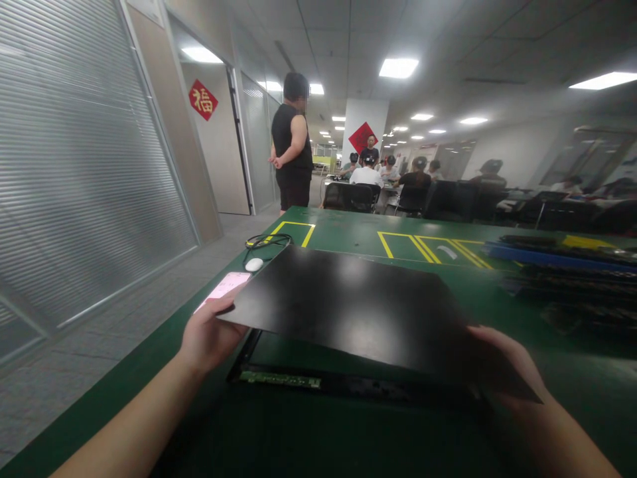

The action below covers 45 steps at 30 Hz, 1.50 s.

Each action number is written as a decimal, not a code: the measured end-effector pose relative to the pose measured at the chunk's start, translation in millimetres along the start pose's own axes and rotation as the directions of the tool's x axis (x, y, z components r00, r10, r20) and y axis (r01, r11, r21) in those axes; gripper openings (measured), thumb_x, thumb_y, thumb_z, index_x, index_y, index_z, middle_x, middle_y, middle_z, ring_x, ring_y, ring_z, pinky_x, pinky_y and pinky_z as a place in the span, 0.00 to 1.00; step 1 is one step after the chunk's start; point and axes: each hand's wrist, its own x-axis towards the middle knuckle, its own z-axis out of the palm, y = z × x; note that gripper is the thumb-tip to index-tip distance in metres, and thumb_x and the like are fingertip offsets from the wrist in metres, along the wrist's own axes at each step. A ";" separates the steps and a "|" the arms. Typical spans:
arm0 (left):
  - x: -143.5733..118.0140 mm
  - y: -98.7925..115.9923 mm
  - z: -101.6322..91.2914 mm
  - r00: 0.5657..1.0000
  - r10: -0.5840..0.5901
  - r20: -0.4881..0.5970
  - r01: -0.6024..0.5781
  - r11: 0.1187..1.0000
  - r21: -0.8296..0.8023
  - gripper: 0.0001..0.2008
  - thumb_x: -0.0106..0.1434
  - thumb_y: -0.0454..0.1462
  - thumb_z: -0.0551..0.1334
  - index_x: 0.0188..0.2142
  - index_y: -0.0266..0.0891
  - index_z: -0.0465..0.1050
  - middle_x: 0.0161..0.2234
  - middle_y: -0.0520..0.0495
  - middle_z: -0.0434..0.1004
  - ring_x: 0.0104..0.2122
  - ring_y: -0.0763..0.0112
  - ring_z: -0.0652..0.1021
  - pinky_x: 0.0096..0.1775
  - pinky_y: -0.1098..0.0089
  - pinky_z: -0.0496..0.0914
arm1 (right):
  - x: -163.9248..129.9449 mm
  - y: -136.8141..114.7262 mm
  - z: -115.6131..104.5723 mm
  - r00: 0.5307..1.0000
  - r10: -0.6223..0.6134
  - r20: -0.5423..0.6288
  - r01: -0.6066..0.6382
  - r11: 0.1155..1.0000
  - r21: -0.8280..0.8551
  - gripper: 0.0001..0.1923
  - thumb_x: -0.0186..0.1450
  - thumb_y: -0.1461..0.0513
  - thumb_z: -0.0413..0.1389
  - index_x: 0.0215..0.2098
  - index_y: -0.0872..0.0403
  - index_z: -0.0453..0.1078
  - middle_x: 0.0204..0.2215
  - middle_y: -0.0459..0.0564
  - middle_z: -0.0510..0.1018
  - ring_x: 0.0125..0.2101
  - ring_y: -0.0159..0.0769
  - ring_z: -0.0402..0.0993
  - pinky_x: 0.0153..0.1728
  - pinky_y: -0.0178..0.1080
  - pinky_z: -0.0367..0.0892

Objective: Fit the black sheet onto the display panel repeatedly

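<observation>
A thin, glossy black sheet (358,305), rectangular and slightly tilted, is held up by both hands above the table. My left hand (212,335) grips its left corner, thumb on top and fingers underneath. My right hand (512,362) is closed on the right edge, with most of its fingers hidden below the sheet. Under the sheet lies a black frame (249,355) with a narrow green circuit board (281,379) along its near side. The sheet covers much of this frame, and its right part is dark and blurred.
The green table (343,229) carries yellow tape outlines. A phone (226,287), a white mouse-like object (254,265) and a coiled black cable (269,240) lie at the left. Dark stacked parts (572,265) are at the right. A person (293,146) stands beyond the table; several others sit farther back.
</observation>
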 end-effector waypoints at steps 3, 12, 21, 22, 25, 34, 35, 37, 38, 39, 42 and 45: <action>-0.1 6.4 -0.6 0.998 0.018 -0.055 -0.019 1.000 -0.016 0.24 0.48 0.33 0.61 0.47 0.36 0.77 0.37 0.46 0.83 0.35 0.60 0.80 0.35 0.66 0.75 | 1.5 3.2 4.5 0.986 0.090 0.138 -0.092 0.996 0.009 0.17 0.54 0.59 0.59 0.43 0.50 0.77 0.40 0.52 0.83 0.41 0.50 0.79 0.40 0.48 0.74; 0.3 9.8 -0.3 0.994 0.097 -0.054 -0.094 0.994 0.049 0.26 0.46 0.35 0.62 0.48 0.35 0.77 0.39 0.44 0.84 0.42 0.54 0.80 0.42 0.63 0.75 | 9.6 3.2 7.8 0.998 0.021 0.058 -0.022 0.999 0.028 0.23 0.57 0.62 0.55 0.52 0.54 0.70 0.49 0.59 0.79 0.46 0.45 0.78 0.43 0.44 0.73; 0.4 6.0 -4.8 0.995 0.059 0.080 -0.073 0.979 0.189 0.26 0.48 0.34 0.64 0.49 0.35 0.77 0.43 0.43 0.83 0.41 0.57 0.79 0.39 0.67 0.74 | 15.0 4.0 4.2 0.998 -0.013 -0.066 0.007 0.997 -0.082 0.32 0.57 0.61 0.56 0.61 0.54 0.61 0.43 0.59 0.82 0.41 0.43 0.80 0.45 0.44 0.71; 0.0 6.0 -4.8 0.994 0.059 0.093 -0.078 0.975 0.209 0.26 0.48 0.34 0.64 0.49 0.36 0.77 0.44 0.43 0.83 0.41 0.57 0.79 0.39 0.67 0.74 | 15.6 4.8 3.6 0.997 -0.028 -0.078 0.021 0.995 -0.099 0.32 0.57 0.61 0.56 0.61 0.54 0.61 0.44 0.58 0.82 0.41 0.43 0.80 0.45 0.44 0.71; -0.9 6.7 -4.6 0.991 0.060 0.119 -0.090 0.961 0.262 0.27 0.47 0.33 0.65 0.49 0.37 0.77 0.45 0.44 0.82 0.41 0.57 0.79 0.39 0.68 0.74 | 17.8 7.8 1.5 0.993 -0.073 -0.094 0.060 0.990 -0.126 0.32 0.57 0.61 0.57 0.60 0.54 0.62 0.44 0.58 0.82 0.42 0.43 0.80 0.45 0.43 0.70; -9.7 11.1 4.5 0.998 0.008 0.054 -0.026 0.941 0.338 0.24 0.39 0.31 0.66 0.40 0.42 0.75 0.35 0.50 0.83 0.31 0.60 0.80 0.29 0.67 0.74 | 26.3 13.3 -1.3 0.984 -0.122 -0.132 0.089 0.969 -0.232 0.36 0.52 0.59 0.60 0.60 0.53 0.63 0.40 0.55 0.83 0.37 0.40 0.77 0.32 0.38 0.68; -9.7 10.6 4.6 0.998 0.005 0.056 -0.024 0.940 0.339 0.24 0.39 0.32 0.66 0.40 0.42 0.75 0.35 0.49 0.83 0.31 0.60 0.80 0.29 0.67 0.74 | 26.0 13.1 -0.7 0.982 -0.127 -0.139 0.092 0.967 -0.237 0.36 0.51 0.59 0.60 0.59 0.53 0.64 0.39 0.55 0.83 0.34 0.39 0.76 0.30 0.37 0.67; -8.7 8.3 4.3 0.999 -0.001 0.050 -0.016 0.941 0.339 0.24 0.40 0.32 0.65 0.41 0.41 0.74 0.35 0.49 0.83 0.32 0.59 0.80 0.29 0.67 0.74 | 24.7 12.7 0.5 0.980 -0.130 -0.149 0.092 0.967 -0.238 0.36 0.51 0.59 0.60 0.58 0.53 0.65 0.37 0.55 0.83 0.28 0.35 0.73 0.25 0.35 0.63; -7.9 6.7 4.2 0.999 -0.005 0.040 -0.009 0.942 0.335 0.24 0.39 0.32 0.65 0.41 0.41 0.74 0.35 0.49 0.82 0.32 0.60 0.80 0.29 0.67 0.74 | 24.1 12.5 0.9 0.979 -0.133 -0.157 0.092 0.966 -0.242 0.35 0.51 0.59 0.60 0.57 0.53 0.65 0.36 0.54 0.83 0.25 0.33 0.71 0.23 0.34 0.61; -7.2 4.9 4.3 1.000 -0.010 0.026 0.000 0.944 0.330 0.24 0.39 0.32 0.65 0.41 0.41 0.74 0.35 0.49 0.82 0.31 0.61 0.79 0.29 0.67 0.74 | 23.5 12.5 1.1 0.976 -0.138 -0.168 0.092 0.963 -0.253 0.34 0.51 0.58 0.60 0.57 0.52 0.66 0.34 0.54 0.83 0.23 0.32 0.68 0.21 0.33 0.59; -5.7 -0.5 5.6 1.000 -0.021 -0.013 0.024 0.942 0.334 0.24 0.38 0.32 0.65 0.39 0.40 0.73 0.33 0.50 0.82 0.27 0.64 0.78 0.27 0.69 0.72 | 23.6 13.0 0.3 0.968 -0.155 -0.196 0.090 0.948 -0.305 0.32 0.52 0.57 0.60 0.56 0.52 0.67 0.30 0.53 0.82 0.18 0.29 0.61 0.18 0.32 0.52; -4.9 -4.7 6.5 1.000 -0.026 -0.011 0.029 0.934 0.356 0.23 0.38 0.32 0.65 0.38 0.39 0.74 0.33 0.50 0.81 0.26 0.66 0.77 0.25 0.71 0.71 | 25.1 13.8 -1.1 0.963 -0.168 -0.213 0.085 0.932 -0.353 0.32 0.52 0.56 0.59 0.55 0.53 0.67 0.28 0.53 0.82 0.16 0.27 0.58 0.17 0.32 0.50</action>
